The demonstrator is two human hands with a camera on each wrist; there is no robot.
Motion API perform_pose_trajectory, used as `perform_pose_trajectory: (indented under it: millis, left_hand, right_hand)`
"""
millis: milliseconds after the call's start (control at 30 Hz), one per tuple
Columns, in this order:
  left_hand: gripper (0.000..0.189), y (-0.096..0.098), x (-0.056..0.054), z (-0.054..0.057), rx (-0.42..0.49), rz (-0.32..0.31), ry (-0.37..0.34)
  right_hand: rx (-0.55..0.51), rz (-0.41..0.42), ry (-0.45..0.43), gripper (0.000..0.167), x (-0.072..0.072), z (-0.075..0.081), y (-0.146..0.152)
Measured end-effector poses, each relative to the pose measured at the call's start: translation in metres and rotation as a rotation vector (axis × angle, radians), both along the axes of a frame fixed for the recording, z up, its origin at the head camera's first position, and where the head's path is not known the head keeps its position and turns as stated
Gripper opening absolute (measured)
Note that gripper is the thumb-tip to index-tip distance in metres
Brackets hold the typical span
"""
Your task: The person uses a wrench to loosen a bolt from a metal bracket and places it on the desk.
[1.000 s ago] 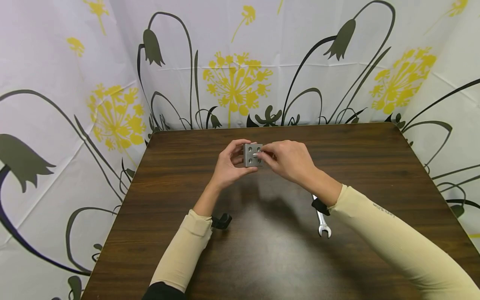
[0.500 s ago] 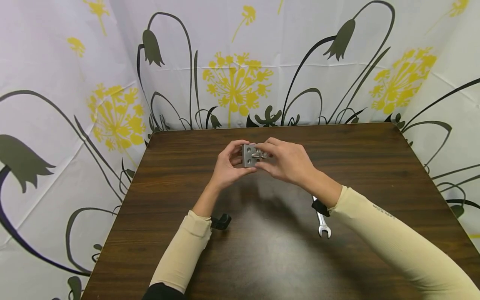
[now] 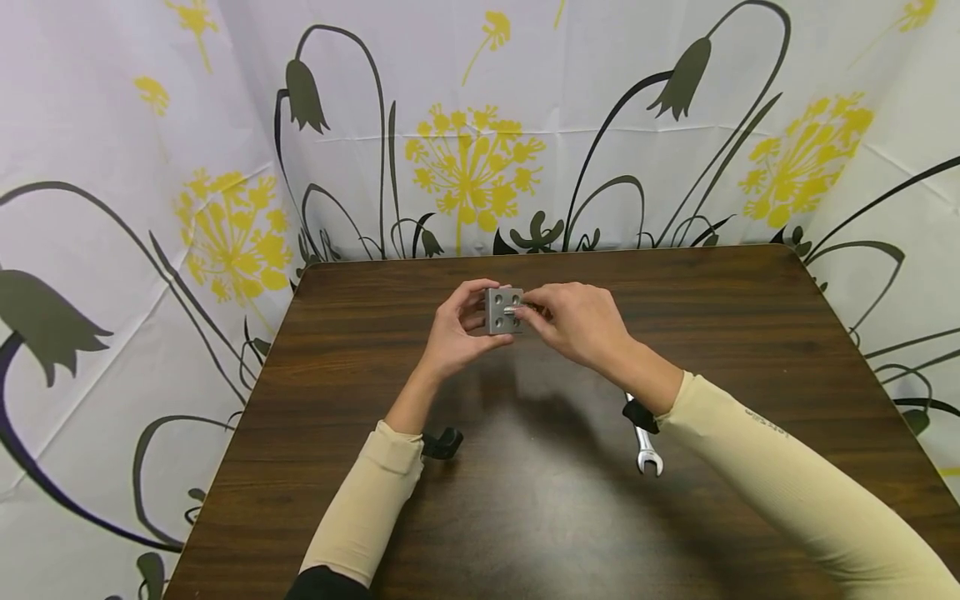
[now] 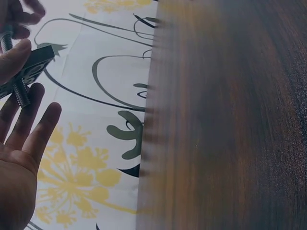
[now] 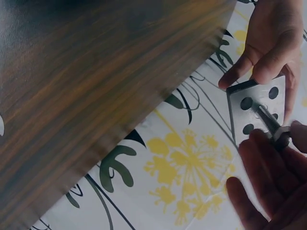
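Observation:
Above the far half of the table, my left hand [image 3: 450, 333] grips a small square grey metal plate [image 3: 495, 312] by its edges. Several round holes show in its face. A silver bolt [image 5: 268, 119] runs into the plate's middle. In the left wrist view the threaded end of the bolt [image 4: 20, 93] sticks out on the plate's other side. Beside the plate, my right hand [image 3: 585, 323] pinches the bolt near its head between thumb and fingers. Those fingers partly hide the head in the head view.
A silver wrench [image 3: 647, 454] lies on the brown wood-grain table [image 3: 555, 517], partly hidden under my right wrist. Black wrist mounts [image 3: 442, 444] are strapped to both wrists. A flower-printed curtain [image 3: 465, 67] hangs behind the table's far edge.
Half a second ago the right fingers were spread around the bolt head; now they pinch it again, much as one second ago. The left hand and plate have barely moved.

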State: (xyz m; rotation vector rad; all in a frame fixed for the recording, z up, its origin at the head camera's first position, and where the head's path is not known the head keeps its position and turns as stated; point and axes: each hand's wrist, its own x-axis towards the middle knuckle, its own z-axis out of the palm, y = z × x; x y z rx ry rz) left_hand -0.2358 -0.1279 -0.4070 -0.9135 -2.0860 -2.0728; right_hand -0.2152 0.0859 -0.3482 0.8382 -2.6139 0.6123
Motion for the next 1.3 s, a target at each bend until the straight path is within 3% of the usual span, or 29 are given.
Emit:
perform_pose_trajectory:
  millis: [167,267,367,467,567,700,800,900,1033,1167,1300]
  left_hand:
    - [0.074,-0.002,-0.008,-0.014,0.006,0.008,0.0]
    - [0.074,-0.002,-0.008,-0.015,0.008,0.009,0.001]
    - [0.074,-0.001,-0.009,-0.015,0.013,0.0,0.0]
    - [0.074,-0.001,-0.01,-0.015,0.017,0.001,0.005]
    - [0.074,-0.001,-0.01,-0.016,0.013,0.003,0.009]
    - [0.072,0.001,-0.004,-0.009,0.0,0.003,-0.005]
    - [0.071,0.002,0.001,-0.002,-0.01,0.006,-0.013]
    - [0.069,0.004,0.004,0.005,-0.017,0.004,-0.011]
    - [0.069,0.004,0.005,0.008,-0.024,0.004,-0.019]
    - [0.069,0.003,0.006,0.006,-0.027,0.008,-0.03]
    - [0.069,0.004,0.006,0.006,-0.021,0.004,-0.018]
  right_hand:
    - [-0.007,0.023,0.014,0.027,0.0,-0.001,0.002]
    - [-0.001,-0.006,-0.003,0.027,0.0,-0.001,0.001]
    - [0.006,0.024,0.012,0.021,0.0,-0.001,0.002]
    - [-0.01,0.051,0.042,0.03,0.0,-0.002,0.003]
    - [-0.026,0.014,0.025,0.028,-0.001,-0.002,0.002]
    - [0.005,0.024,0.002,0.021,-0.001,-0.002,0.003]
    - [0.004,0.054,0.01,0.029,-0.001,-0.003,0.005]
    - [-0.012,0.005,-0.013,0.028,-0.001,-0.003,0.007]
    - [-0.008,0.002,-0.03,0.018,0.0,-0.003,0.007]
    - [-0.014,0.06,-0.014,0.03,0.001,-0.005,0.008]
    - [-0.023,0.01,-0.033,0.026,0.001,-0.005,0.008]
